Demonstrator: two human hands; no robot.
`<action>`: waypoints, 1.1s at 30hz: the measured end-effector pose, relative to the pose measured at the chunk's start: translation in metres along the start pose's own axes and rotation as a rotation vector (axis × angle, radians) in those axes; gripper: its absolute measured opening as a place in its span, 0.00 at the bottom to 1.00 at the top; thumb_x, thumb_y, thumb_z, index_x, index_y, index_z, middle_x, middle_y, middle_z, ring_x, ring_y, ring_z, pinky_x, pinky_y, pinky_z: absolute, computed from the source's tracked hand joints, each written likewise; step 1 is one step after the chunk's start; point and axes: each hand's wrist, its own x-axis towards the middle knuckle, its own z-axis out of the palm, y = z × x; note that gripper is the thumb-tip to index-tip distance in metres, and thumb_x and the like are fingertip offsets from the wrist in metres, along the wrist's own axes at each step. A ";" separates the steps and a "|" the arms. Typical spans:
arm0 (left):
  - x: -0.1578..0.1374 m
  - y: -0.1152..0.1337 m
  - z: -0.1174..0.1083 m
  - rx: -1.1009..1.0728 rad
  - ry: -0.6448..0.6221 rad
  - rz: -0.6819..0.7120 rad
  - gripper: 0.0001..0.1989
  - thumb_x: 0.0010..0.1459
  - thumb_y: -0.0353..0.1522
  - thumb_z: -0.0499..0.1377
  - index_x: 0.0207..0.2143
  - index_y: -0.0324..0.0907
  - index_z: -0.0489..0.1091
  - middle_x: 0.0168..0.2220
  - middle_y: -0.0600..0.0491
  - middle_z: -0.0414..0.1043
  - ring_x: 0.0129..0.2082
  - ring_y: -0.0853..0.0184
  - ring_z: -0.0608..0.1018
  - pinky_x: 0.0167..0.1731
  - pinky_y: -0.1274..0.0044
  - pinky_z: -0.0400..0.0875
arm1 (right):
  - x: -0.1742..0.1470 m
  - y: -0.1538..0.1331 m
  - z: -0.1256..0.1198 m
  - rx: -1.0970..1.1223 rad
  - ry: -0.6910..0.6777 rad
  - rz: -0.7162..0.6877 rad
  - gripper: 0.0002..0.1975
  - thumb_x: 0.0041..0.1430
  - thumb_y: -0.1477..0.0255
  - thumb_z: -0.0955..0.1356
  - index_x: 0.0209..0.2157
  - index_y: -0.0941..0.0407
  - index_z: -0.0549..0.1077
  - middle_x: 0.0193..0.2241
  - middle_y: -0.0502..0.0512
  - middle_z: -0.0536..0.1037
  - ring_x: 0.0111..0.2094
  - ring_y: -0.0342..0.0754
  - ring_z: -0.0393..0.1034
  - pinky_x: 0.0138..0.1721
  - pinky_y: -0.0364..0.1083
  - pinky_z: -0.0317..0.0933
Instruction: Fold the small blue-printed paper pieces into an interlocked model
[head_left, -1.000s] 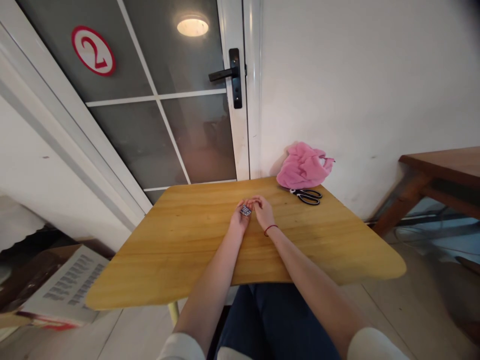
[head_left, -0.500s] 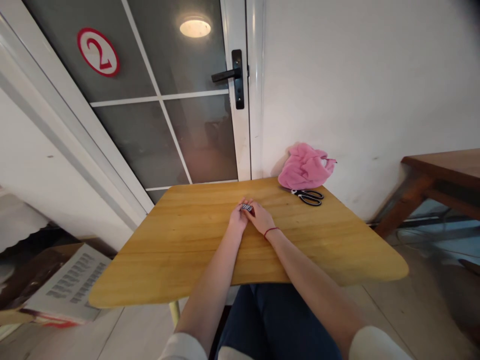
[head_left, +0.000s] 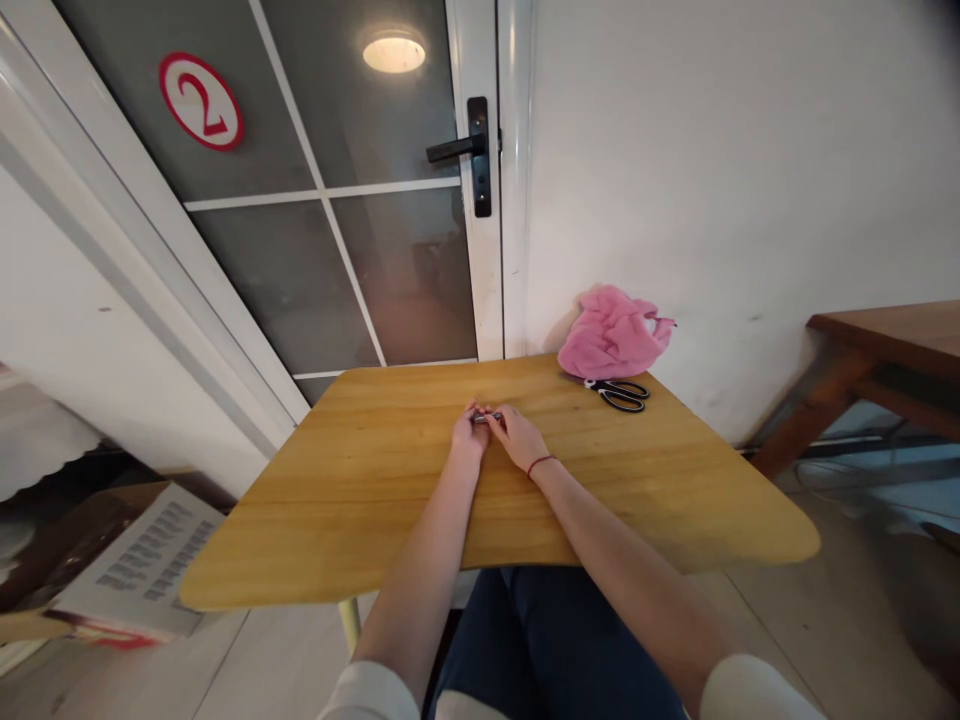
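Over the middle of the wooden table [head_left: 360, 470], my two hands meet around a small dark object [head_left: 487, 417] with a pale, shiny strip. It is too small to name, and fingers cover much of it. My left hand [head_left: 469, 434] is curled around its left end. From the right, my right hand [head_left: 520, 438] pinches it with thumb and fingers; a thin red cord circles that wrist. Toward the back right lie scissors [head_left: 622, 394] with black and white handles, apart from both hands.
Behind the scissors, a crumpled pink cloth [head_left: 615, 335] rests against the wall. A glazed door [head_left: 405, 270] with a black handle [head_left: 478, 155] stands beyond the table. An open carton [head_left: 139, 570] sits on the floor at left; another wooden table [head_left: 892, 335] is at right.
My hands have turned the small object: its white-lettered face with a red part showed before, and now a narrow, shiny side shows. My left hand has shifted slightly left.
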 end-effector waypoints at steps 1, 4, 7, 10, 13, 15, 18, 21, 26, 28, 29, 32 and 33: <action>0.000 0.002 0.000 -0.006 0.003 0.001 0.15 0.61 0.35 0.56 0.49 0.38 0.66 0.46 0.47 0.69 0.41 0.65 0.75 0.38 0.69 0.74 | 0.000 0.000 0.000 0.006 -0.002 -0.006 0.14 0.65 0.62 0.59 0.39 0.57 0.67 0.37 0.56 0.74 0.35 0.45 0.68 0.34 0.42 0.57; 0.002 0.008 -0.002 -0.024 0.011 0.005 0.16 0.61 0.35 0.56 0.49 0.38 0.66 0.47 0.47 0.69 0.41 0.65 0.75 0.39 0.69 0.74 | -0.001 -0.002 0.000 0.028 0.001 -0.022 0.14 0.66 0.62 0.58 0.38 0.58 0.66 0.37 0.57 0.73 0.35 0.45 0.68 0.34 0.42 0.58; 0.003 0.014 -0.003 -0.039 0.014 0.012 0.16 0.61 0.36 0.56 0.49 0.38 0.66 0.47 0.47 0.69 0.41 0.65 0.75 0.39 0.69 0.74 | -0.002 -0.003 -0.002 0.051 0.014 -0.043 0.13 0.66 0.63 0.57 0.38 0.58 0.65 0.36 0.56 0.73 0.36 0.45 0.68 0.36 0.42 0.59; 0.002 0.015 -0.003 -0.041 0.001 0.006 0.15 0.61 0.36 0.56 0.49 0.38 0.66 0.46 0.47 0.69 0.40 0.66 0.75 0.38 0.70 0.74 | -0.002 -0.004 -0.003 0.063 0.039 -0.046 0.12 0.66 0.64 0.57 0.40 0.58 0.65 0.38 0.57 0.73 0.38 0.45 0.68 0.38 0.42 0.59; -0.002 0.008 -0.001 -0.029 -0.033 -0.016 0.15 0.61 0.35 0.56 0.48 0.37 0.66 0.44 0.48 0.70 0.37 0.67 0.75 0.35 0.71 0.74 | -0.001 -0.003 -0.003 0.061 0.060 -0.019 0.13 0.66 0.64 0.57 0.42 0.58 0.65 0.41 0.59 0.73 0.40 0.46 0.69 0.39 0.43 0.60; -0.006 0.000 0.002 -0.017 -0.061 -0.024 0.14 0.62 0.35 0.55 0.47 0.37 0.67 0.42 0.49 0.70 0.36 0.68 0.75 0.34 0.73 0.74 | 0.000 -0.002 -0.002 0.056 0.060 0.002 0.13 0.66 0.64 0.58 0.43 0.58 0.65 0.43 0.59 0.73 0.41 0.47 0.69 0.39 0.43 0.61; -0.010 -0.013 0.005 0.004 -0.084 -0.018 0.13 0.62 0.35 0.55 0.46 0.37 0.67 0.42 0.49 0.71 0.36 0.68 0.75 0.34 0.73 0.74 | 0.001 -0.001 -0.001 0.043 0.046 0.036 0.13 0.65 0.64 0.60 0.44 0.58 0.66 0.44 0.60 0.73 0.41 0.48 0.70 0.39 0.44 0.61; -0.009 -0.021 0.006 0.023 -0.077 0.005 0.13 0.61 0.34 0.56 0.46 0.37 0.67 0.43 0.49 0.70 0.37 0.68 0.75 0.35 0.72 0.74 | 0.001 -0.001 -0.001 0.026 0.034 0.058 0.13 0.64 0.64 0.60 0.45 0.58 0.66 0.45 0.61 0.73 0.42 0.49 0.70 0.39 0.45 0.61; -0.004 -0.024 0.002 0.047 -0.050 0.047 0.15 0.61 0.35 0.56 0.48 0.38 0.66 0.45 0.48 0.70 0.40 0.66 0.75 0.38 0.70 0.74 | 0.000 -0.002 -0.001 -0.004 0.004 0.043 0.14 0.64 0.64 0.60 0.44 0.58 0.66 0.43 0.61 0.74 0.40 0.49 0.71 0.36 0.45 0.61; -0.002 -0.022 0.000 0.048 -0.035 0.062 0.15 0.61 0.35 0.56 0.48 0.38 0.66 0.45 0.48 0.70 0.40 0.66 0.75 0.38 0.70 0.74 | 0.000 -0.002 0.001 -0.015 -0.002 0.030 0.14 0.64 0.63 0.60 0.43 0.58 0.66 0.42 0.60 0.74 0.38 0.48 0.71 0.34 0.44 0.60; -0.001 -0.021 0.000 0.048 -0.029 0.068 0.15 0.61 0.35 0.56 0.48 0.38 0.66 0.45 0.48 0.70 0.39 0.66 0.75 0.37 0.70 0.74 | 0.000 -0.002 0.001 -0.019 -0.005 0.023 0.14 0.64 0.63 0.60 0.42 0.58 0.67 0.40 0.60 0.74 0.36 0.48 0.71 0.33 0.44 0.59; 0.003 -0.015 -0.002 0.045 -0.016 0.077 0.15 0.61 0.35 0.56 0.49 0.38 0.66 0.46 0.47 0.69 0.40 0.66 0.75 0.38 0.69 0.74 | 0.000 -0.001 0.003 -0.016 0.003 -0.007 0.13 0.64 0.63 0.61 0.40 0.58 0.67 0.39 0.59 0.74 0.35 0.47 0.70 0.32 0.43 0.58; 0.004 -0.013 -0.003 0.041 -0.011 0.077 0.15 0.61 0.36 0.56 0.49 0.38 0.66 0.46 0.47 0.69 0.41 0.65 0.75 0.39 0.69 0.74 | 0.000 -0.001 0.003 -0.010 0.012 -0.018 0.12 0.64 0.63 0.61 0.40 0.58 0.67 0.39 0.59 0.74 0.35 0.47 0.70 0.32 0.43 0.58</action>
